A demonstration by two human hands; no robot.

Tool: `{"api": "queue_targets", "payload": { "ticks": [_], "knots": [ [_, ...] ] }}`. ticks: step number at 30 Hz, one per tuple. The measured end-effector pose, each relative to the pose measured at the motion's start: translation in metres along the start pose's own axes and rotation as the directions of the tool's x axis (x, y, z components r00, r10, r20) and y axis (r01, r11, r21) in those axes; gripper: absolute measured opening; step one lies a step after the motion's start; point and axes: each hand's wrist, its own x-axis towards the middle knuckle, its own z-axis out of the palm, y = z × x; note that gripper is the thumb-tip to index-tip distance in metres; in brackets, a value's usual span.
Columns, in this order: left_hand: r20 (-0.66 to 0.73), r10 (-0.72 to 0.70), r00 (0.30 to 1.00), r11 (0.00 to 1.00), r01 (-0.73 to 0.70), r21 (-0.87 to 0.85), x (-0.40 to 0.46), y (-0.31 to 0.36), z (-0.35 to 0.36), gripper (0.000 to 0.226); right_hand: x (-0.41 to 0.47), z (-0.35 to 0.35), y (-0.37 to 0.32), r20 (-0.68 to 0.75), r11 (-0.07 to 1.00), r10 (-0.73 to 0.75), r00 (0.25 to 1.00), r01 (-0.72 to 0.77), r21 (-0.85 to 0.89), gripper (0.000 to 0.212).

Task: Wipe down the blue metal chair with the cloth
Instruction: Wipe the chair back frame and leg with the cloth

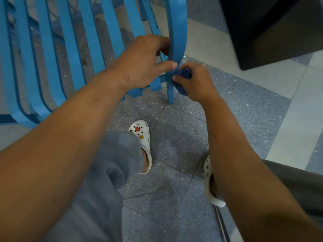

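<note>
Chair: the chair point(90, 41) stands on the floor point(174, 137), its blue slats filling the upper left; its curved outer frame bar point(178, 32) comes down the right side to a leg point(170, 95) planted on the grey tiles.
Cloth: a dark blue cloth point(184, 75), bunched, pressed against the bar's outer side just above the leg, where the slat ends meet it.
Right hand: the right hand point(194, 81) pinches the cloth, fingers curled round the wad, touching the bar from the right.
Left hand: the left hand point(143, 62) is curled round the same bar from the slat side, thumb across its front, just above the cloth; it looks to be steadying the chair.
Key relation: the bar runs up and away from the cloth, the leg straight down; the right hand is nearer, so I'd judge the stroke follows that axis.
Around: white clogs point(141, 145) on the floor below; a dark cabinet point(271, 28) at upper right.
</note>
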Motion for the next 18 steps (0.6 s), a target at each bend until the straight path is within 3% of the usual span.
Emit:
{"api": "queue_targets", "payload": {
  "ticks": [3, 8, 15, 18],
  "knots": [
    [-0.057, 0.026, 0.998, 0.998, -0.023, 0.06, -0.001, -0.01, 0.014, 0.035, 0.008, 0.01, 0.017, 0.052, 0.995, 0.013, 0.999, -0.008, -0.099, 0.014],
    [-0.062, 0.08, 0.995, 0.952, -0.057, 0.3, 0.0, -0.027, 0.035, 0.046, 0.013, -0.016, 0.044, 0.112, 0.962, 0.03, 0.993, 0.002, -0.274, 0.026],
    [-0.092, 0.081, 0.992, 0.892, -0.031, 0.451, 0.001, -0.029, 0.043, 0.052, 0.019, -0.004, 0.027, 0.103, 0.981, -0.131, 0.986, 0.144, -0.127, 0.021],
    [-0.08, 0.076, 0.994, 0.832, -0.019, 0.554, 0.002, -0.025, 0.049, 0.059, 0.027, 0.013, 0.036, 0.105, 0.976, -0.082, 0.991, 0.101, -0.192, 0.023]
  ]
}}
